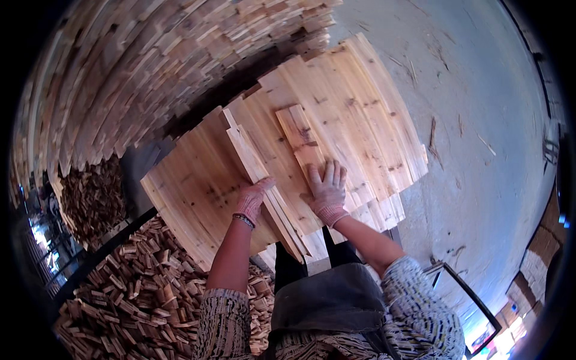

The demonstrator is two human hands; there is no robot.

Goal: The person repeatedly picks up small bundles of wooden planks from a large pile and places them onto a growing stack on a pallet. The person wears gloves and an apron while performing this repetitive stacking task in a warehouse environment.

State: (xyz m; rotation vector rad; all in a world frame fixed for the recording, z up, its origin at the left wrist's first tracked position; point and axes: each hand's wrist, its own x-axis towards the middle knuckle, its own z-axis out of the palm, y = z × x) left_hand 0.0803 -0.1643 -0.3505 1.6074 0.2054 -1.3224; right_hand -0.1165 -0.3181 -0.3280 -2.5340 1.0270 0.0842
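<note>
Short board (pixel 299 133) runs beneath the right fingers (pixel 315 174) (spread apart).

A short board (pixel 296 129) lay on a layer of side-by-side planks (pixel 354 102), while splinters (pixel 433 135) littered the gray floor (pixel 486 78).

Honey-coloured plank surface (pixel 366 114), streaked with grain and dotted with dark brown knots, against a blue-grey floor (pixel 480 186).
Near the surface's middle, a short board (pixel 298 133) is orange-tan with a dark brown blotch; the narrow strip (pixel 246 150) is paler yellow. The left glove (pixel 252 199) is pink, the right glove (pixel 329 191) whitish with a pink cuff. Sleeves (pixel 414 294) mix black and cream; beyond the surface's lower left edge, offcuts (pixel 138 288) are reddish brown.
</note>
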